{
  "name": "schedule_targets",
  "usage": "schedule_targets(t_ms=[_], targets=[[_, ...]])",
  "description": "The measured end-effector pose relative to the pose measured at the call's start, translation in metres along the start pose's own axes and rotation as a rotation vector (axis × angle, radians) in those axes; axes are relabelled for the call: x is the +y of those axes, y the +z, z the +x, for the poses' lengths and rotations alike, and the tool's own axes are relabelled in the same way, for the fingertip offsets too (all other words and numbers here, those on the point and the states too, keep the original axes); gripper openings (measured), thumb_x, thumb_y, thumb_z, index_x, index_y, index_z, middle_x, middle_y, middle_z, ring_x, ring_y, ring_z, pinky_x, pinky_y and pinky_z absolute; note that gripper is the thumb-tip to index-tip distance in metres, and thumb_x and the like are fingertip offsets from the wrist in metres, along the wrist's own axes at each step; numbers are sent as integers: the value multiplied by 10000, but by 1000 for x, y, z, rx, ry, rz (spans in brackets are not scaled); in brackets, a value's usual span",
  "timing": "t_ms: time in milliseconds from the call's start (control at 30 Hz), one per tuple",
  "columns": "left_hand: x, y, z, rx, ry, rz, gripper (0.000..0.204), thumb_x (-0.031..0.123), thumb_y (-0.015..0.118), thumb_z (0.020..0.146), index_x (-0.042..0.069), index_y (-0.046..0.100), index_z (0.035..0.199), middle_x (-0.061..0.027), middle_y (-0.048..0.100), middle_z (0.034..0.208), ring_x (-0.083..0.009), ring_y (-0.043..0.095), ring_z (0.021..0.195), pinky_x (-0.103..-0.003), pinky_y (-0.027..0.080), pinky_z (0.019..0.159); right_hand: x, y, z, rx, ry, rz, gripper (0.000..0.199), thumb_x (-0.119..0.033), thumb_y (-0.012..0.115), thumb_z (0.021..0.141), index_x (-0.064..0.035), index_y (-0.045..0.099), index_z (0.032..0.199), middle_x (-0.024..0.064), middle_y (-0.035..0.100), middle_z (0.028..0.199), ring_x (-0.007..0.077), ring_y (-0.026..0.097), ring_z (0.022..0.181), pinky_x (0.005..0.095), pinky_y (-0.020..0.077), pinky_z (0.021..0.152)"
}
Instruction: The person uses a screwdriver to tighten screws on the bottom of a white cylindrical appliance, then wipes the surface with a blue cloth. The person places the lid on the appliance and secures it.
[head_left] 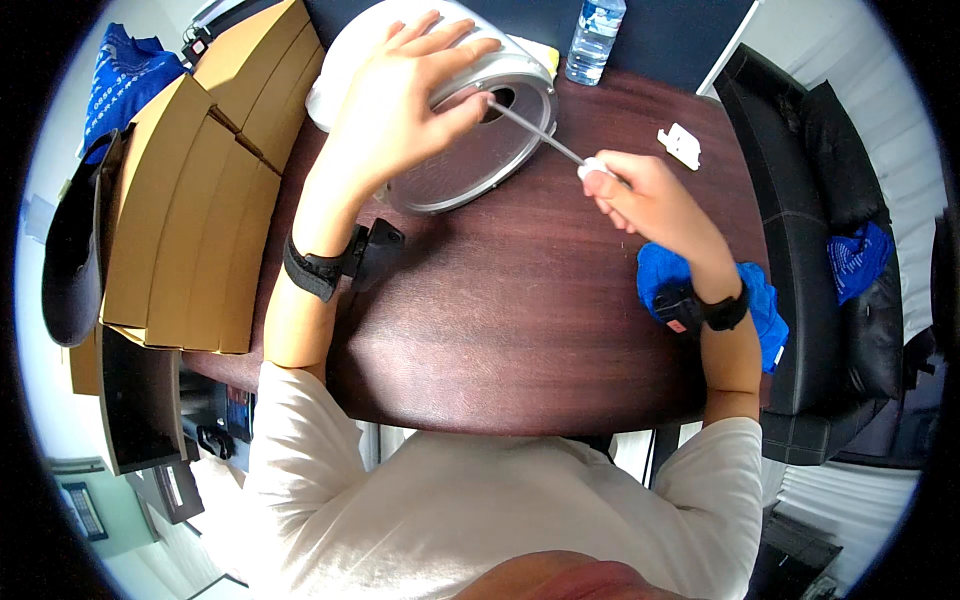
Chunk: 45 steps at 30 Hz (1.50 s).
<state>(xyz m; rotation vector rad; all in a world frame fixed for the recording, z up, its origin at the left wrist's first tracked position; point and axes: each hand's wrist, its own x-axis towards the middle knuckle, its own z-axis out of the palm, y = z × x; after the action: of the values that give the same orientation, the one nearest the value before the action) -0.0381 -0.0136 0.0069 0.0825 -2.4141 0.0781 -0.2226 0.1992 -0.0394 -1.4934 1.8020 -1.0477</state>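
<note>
The left hand is laid with fingers spread on the round white appliance at the far side. A screwdriver is gripped by the closed right hand, its tip at the appliance's hole. A blue cloth lies right.

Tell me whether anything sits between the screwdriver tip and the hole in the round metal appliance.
Nothing visible does. The right hand holds the screwdriver with its shaft running straight across bare table to the dark hole in the round metal appliance. The left hand rests on top, its thumb beside the opening, not across it.
</note>
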Motion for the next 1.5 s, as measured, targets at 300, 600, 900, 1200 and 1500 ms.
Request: schedule_targets(t_ms=[300,600,900,1200,1500], targets=[[-16,-8,4,-73,-2,-231,395,272,644,891,64,651,1228,-181,574,1330,-341,422,1356,-451,301,1125,-6,-39,-20,136,-57,-163,425,-440,584,951,-44,591,798,-8,495,591,62,470,515,245,361,464],[-33,-12,0,-117,-9,-352,359,269,630,913,80,661,1218,-150,583,1328,-318,402,1372,-438,298,1128,9,-57,-24,263,-218,-576,362,-346,619,934,3,652,845,116,528,642,209,497,578,336,368,530],[-16,-58,-13,-177,-422,-396,366,311,631,925,30,666,1157,-98,659,1198,-186,572,1157,-343,424,998,-9,-57,-39,138,-2,-618,387,-365,679,868,9,641,774,226,552,666,368,565,617,422,418,577],[-33,-81,-27,-241,-320,-90,315,266,702,856,11,651,1034,-75,658,1015,-194,609,993,-308,455,883,-21,-54,-41,93,91,-638,387,-328,701,857,24,602,729,223,536,633,376,540,584,421,418,563],[-34,-56,-36,-320,-189,-91,702,172,779,722,221,531,1377,-145,369,1509,-356,312,1405,-449,304,1145,-24,-51,-45,91,56,-639,382,-307,737,823,30,595,711,219,537,622,372,543,568,413,413,540]])
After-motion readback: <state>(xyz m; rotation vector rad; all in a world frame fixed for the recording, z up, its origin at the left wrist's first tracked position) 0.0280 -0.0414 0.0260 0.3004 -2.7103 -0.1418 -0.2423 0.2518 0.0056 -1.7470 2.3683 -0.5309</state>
